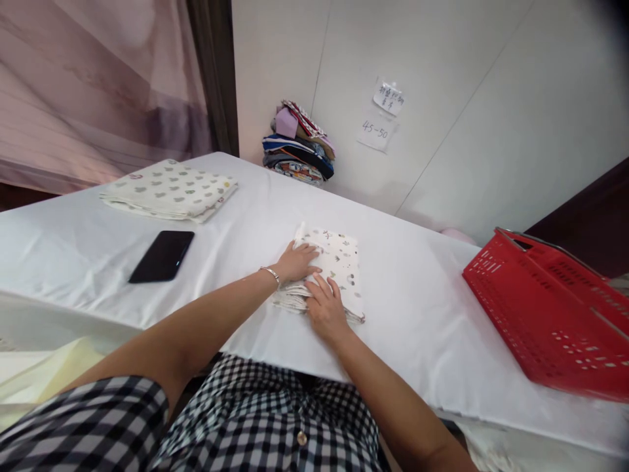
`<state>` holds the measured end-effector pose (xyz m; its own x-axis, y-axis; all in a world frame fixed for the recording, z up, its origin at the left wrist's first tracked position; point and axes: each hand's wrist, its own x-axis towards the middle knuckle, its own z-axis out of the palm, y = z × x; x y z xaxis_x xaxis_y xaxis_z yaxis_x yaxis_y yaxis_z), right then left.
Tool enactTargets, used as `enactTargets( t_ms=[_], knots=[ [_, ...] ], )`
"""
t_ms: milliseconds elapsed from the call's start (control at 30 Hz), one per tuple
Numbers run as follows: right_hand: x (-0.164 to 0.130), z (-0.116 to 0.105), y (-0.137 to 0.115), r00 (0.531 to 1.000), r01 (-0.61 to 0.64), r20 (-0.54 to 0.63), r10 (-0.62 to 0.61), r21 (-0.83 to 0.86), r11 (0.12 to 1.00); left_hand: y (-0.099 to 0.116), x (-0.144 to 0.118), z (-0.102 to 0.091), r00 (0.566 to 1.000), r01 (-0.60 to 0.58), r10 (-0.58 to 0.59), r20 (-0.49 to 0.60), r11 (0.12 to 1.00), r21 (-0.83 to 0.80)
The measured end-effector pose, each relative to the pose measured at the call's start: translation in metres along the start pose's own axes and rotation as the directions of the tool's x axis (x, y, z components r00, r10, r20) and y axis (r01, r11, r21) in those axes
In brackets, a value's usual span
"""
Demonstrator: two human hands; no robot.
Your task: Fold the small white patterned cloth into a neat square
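A white cloth (344, 262) with small printed figures lies folded in several layers on the white-covered table, right in front of me. My left hand (297, 261) rests flat on its left part, fingers stretched out toward the right. Close beside it, my right hand (325, 305) lies on the near edge of the same cloth with its fingers spread. Neither hand grips anything. The layered edge of the cloth shows below my left hand; the part beneath both palms is hidden.
Another folded white cloth (171, 190) with a grey print lies at the far left, behind a black phone (162, 256). A red plastic basket (545, 314) stands at the right. Beyond the far table edge (363, 204) is a pile of folded fabrics (299, 147) by the wall.
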<state>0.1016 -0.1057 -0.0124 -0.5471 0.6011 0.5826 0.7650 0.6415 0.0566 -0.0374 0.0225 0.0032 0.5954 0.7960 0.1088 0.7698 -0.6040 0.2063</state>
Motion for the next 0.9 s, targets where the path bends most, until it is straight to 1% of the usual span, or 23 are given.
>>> enactTargets(
  t_ms=[67,167,200,267,333,367,433,533,600,733,900],
  knots=[
    [-0.003,0.001,0.0,1.0,-0.016,0.015,0.015,0.007,1.0,-0.002,0.0,0.0,1.0,0.004,-0.004,0.006,1.0,-0.031],
    [-0.005,0.001,0.0,0.998,-0.038,0.042,0.038,0.014,0.999,0.0,-0.004,-0.009,0.999,0.034,-0.033,0.012,0.993,-0.111],
    [-0.006,0.001,0.0,0.998,-0.046,0.045,0.045,0.013,0.999,0.002,-0.007,-0.013,0.998,0.054,-0.055,-0.003,0.986,-0.159],
    [-0.007,0.001,0.0,0.997,-0.059,0.049,0.059,0.007,0.998,0.008,-0.017,-0.024,0.992,0.073,-0.097,-0.076,0.958,-0.277],
    [-0.006,0.001,0.0,0.997,-0.067,0.048,0.068,-0.008,0.998,0.016,-0.031,-0.034,0.979,0.003,-0.08,-0.186,0.924,-0.383],
    [-0.006,0.002,0.0,0.996,-0.071,0.044,0.072,-0.018,0.997,0.02,-0.039,-0.037,0.976,-0.05,-0.045,-0.214,0.907,-0.419],
    [-0.005,0.003,-0.001,0.996,-0.078,0.04,0.08,-0.039,0.996,0.026,-0.056,-0.04,0.98,-0.106,0.011,-0.201,0.876,-0.47],
    [-0.005,0.003,-0.001,0.994,-0.098,0.044,0.102,-0.067,0.993,0.029,-0.078,-0.034,0.987,-0.121,0.059,-0.148,0.881,-0.457],
    [-0.008,0.0,0.001,0.989,-0.13,0.053,0.135,-0.091,0.987,0.027,-0.086,-0.026,0.984,-0.152,0.1,-0.147,0.905,-0.398],
    [-0.022,-0.015,0.01,0.975,-0.195,0.078,0.208,-0.148,0.97,0.021,-0.089,-0.016,0.968,-0.226,0.18,-0.175,0.928,-0.295],
    [-0.046,-0.037,0.023,0.947,-0.28,0.102,0.304,-0.2,0.939,0.024,-0.087,-0.016,0.96,-0.249,0.205,-0.192,0.938,-0.243]
  ],
)
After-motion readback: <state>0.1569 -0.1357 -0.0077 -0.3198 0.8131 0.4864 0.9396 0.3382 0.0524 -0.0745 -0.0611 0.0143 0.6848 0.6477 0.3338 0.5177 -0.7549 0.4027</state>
